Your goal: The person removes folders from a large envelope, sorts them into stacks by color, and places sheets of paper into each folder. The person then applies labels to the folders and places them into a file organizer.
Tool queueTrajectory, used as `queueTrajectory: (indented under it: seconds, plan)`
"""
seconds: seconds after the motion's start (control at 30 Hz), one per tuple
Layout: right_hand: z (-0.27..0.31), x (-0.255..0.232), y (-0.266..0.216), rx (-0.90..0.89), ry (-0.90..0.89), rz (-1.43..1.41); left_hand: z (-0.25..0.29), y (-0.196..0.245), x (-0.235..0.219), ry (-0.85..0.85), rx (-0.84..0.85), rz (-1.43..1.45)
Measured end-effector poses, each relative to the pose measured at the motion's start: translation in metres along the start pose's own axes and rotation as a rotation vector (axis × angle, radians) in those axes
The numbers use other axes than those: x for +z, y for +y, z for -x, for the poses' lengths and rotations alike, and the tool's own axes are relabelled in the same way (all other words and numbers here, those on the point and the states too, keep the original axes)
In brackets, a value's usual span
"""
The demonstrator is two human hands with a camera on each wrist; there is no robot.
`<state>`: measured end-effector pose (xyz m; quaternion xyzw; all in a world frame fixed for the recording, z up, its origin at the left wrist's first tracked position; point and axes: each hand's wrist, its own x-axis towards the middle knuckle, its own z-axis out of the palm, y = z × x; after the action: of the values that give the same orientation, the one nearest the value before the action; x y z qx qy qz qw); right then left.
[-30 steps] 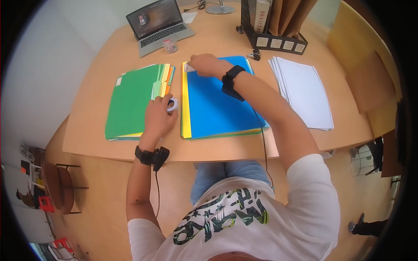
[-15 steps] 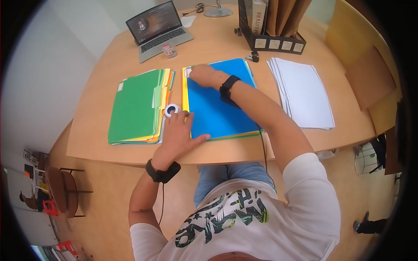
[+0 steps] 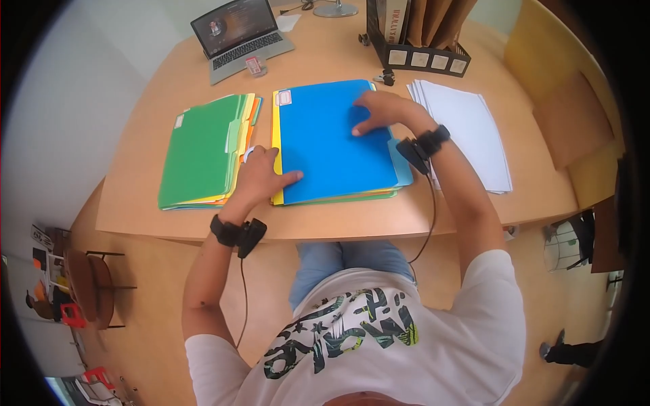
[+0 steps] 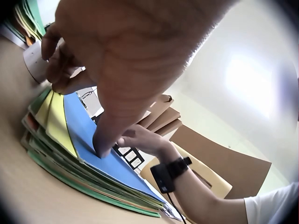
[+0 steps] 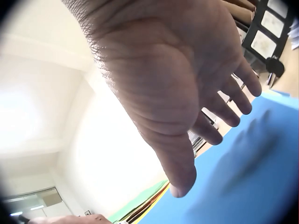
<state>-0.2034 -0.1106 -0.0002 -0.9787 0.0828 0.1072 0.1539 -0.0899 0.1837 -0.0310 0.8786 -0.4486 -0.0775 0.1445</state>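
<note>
A blue folder (image 3: 332, 149) tops the middle stack, with a small label (image 3: 284, 98) at its upper left corner. The left hand (image 3: 261, 177) lies at the stack's left edge, thumb on the blue cover and fingers on the yellow folder (image 4: 56, 123). Beside those fingers is a white tape roll (image 4: 35, 61), partly hidden. Above the blue folder's upper right part, the right hand (image 3: 387, 111) hovers with spread, relaxed fingers; its shadow falls on the cover in the right wrist view. It holds nothing.
Green folders (image 3: 203, 149) are stacked at left and white papers (image 3: 464, 135) at right. A laptop (image 3: 247, 51), a small clear box (image 3: 256, 66), a black clip (image 3: 386, 77) and a black file rack (image 3: 426, 59) stand farther back.
The right hand has left the label corner and moved right across the blue folder. From the tape roll, the left hand has shifted right onto the stack's left edge.
</note>
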Motion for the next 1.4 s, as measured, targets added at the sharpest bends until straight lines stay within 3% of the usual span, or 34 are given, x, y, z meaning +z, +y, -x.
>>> queueTrajectory:
  seconds: [0.1,0.2,0.23,0.4,0.5,0.6,0.63,0.77,0.87,1.1,1.13,1.23,1.4]
  plan:
    - [0.025,0.016,-0.005,0.046,0.014,0.038,-0.015,-0.008,0.002,-0.053,-0.039,0.144]
    - [0.029,0.025,-0.008,0.075,0.052,0.057,-0.029,-0.013,0.005,-0.072,-0.183,0.434]
    - [0.030,0.028,-0.007,0.065,0.071,0.048,-0.020,0.013,-0.014,-0.092,-0.254,0.616]
    - [0.031,0.034,-0.001,0.031,0.184,0.008,-0.027,0.010,0.000,0.053,-0.282,0.977]
    - [0.029,0.038,0.009,0.018,0.412,-0.269,-0.029,0.000,-0.013,0.162,-0.293,1.132]
    - [0.018,0.048,0.027,-0.043,0.754,-0.273,-0.031,-0.044,-0.052,0.217,-0.257,1.229]
    - [0.022,0.046,0.024,-0.035,0.748,-0.256,-0.026,-0.064,-0.067,0.221,-0.235,1.254]
    - [0.025,0.049,0.013,-0.025,0.529,-0.204,-0.003,-0.130,-0.118,0.308,-0.346,1.093]
    - [0.023,0.055,0.005,-0.014,0.388,-0.067,0.020,-0.177,-0.129,0.323,-0.420,0.926]
    - [0.021,0.058,0.011,-0.037,0.401,-0.027,0.055,-0.291,-0.110,0.365,-0.559,0.874]
    - [0.020,0.060,0.013,-0.046,0.409,-0.023,0.058,-0.299,-0.107,0.366,-0.579,0.866]
    - [0.020,0.060,0.012,-0.056,0.420,-0.024,0.064,-0.269,-0.106,0.417,-0.671,0.781]
    - [0.024,0.058,0.007,-0.072,0.425,-0.065,0.043,-0.298,-0.078,0.473,-0.635,0.653]
